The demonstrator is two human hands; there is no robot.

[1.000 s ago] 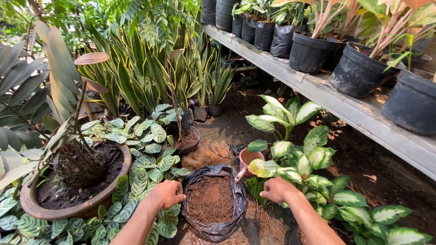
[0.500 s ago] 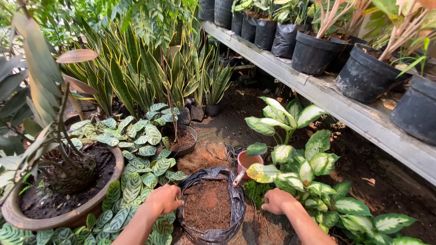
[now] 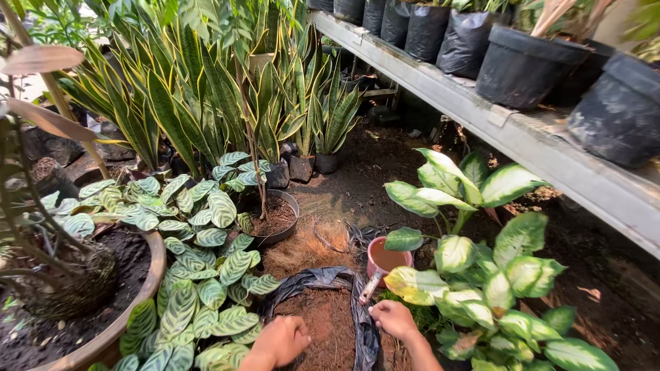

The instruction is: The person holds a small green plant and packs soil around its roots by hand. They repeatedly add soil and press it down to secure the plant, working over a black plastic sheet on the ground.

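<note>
Both hands work at a black soil bag (image 3: 313,283). The left hand (image 3: 280,340) curls loosely on its rim. The right hand (image 3: 393,319) grips a small trowel (image 3: 369,288) beside a pink pot (image 3: 387,258).

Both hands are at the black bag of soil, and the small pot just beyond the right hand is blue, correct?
Not blue: the small pot is pink, as the head view shows. The rest holds: left hand and right hand are at the black bag of soil.
</note>
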